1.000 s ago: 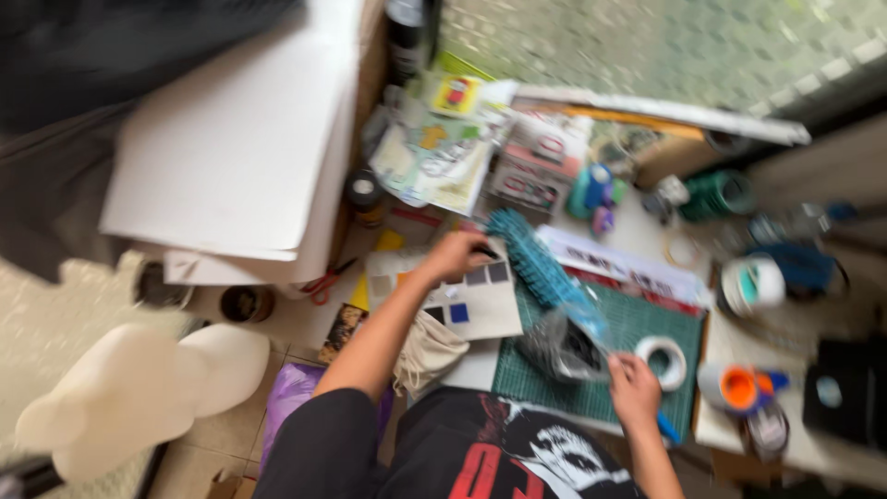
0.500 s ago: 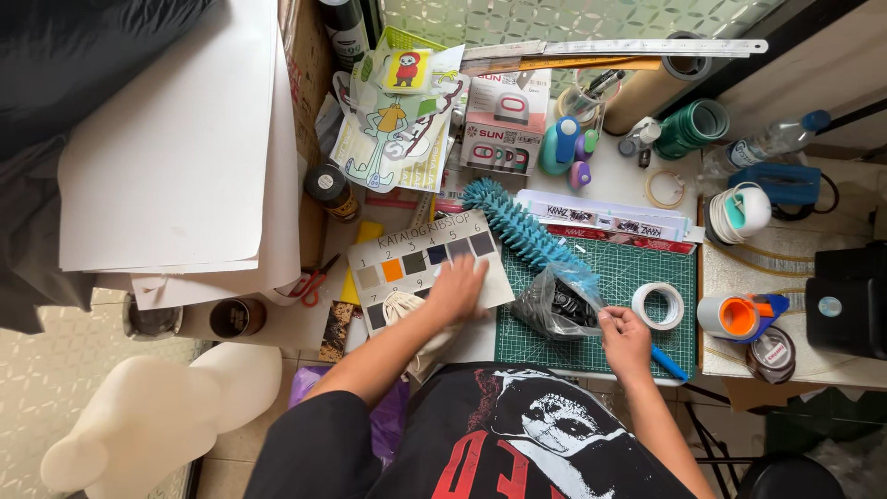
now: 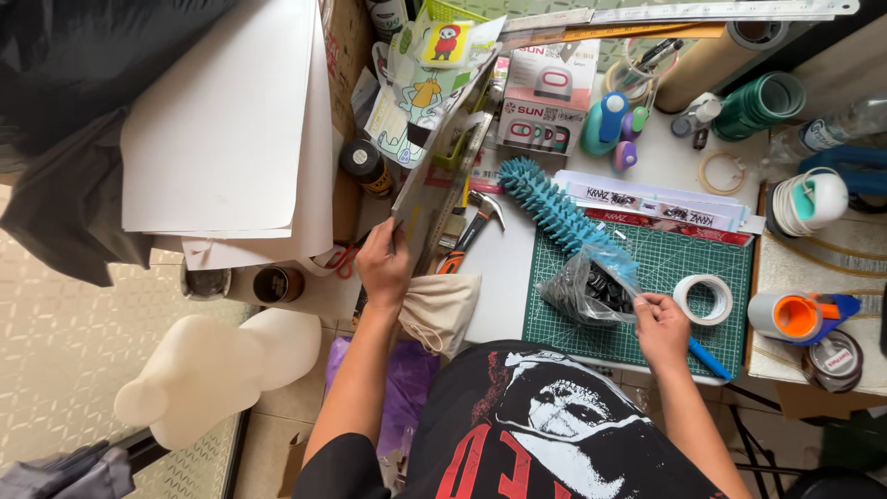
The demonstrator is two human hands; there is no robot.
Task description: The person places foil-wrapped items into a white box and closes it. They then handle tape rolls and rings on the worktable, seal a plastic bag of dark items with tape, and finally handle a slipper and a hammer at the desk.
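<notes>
Nearest, the right hand (image 3: 662, 325) rests on the green cutting mat (image 3: 721, 268), fingers pinched on the edge of a crumpled clear plastic bag (image 3: 584, 288) with dark pieces inside; the bag lies just at the hand's ten o'clock, touching it. A roll of white tape (image 3: 703, 298) sits close at the hand's two o'clock, and a blue pen (image 3: 709, 359) pokes out at its four o'clock. Further over, the left hand (image 3: 382, 266) grips the lower edge of a flat grey board (image 3: 434, 176), tilted up on edge and rising toward the hand's one o'clock. A beige cloth bag (image 3: 439, 310) lies just at this hand's four o'clock. Beyond, a teal spiky brush (image 3: 551, 205) stretches across the white tabletop (image 3: 504, 277) at the plastic bag's eleven o'clock, with a hammer (image 3: 473, 226) beside the board.
</notes>
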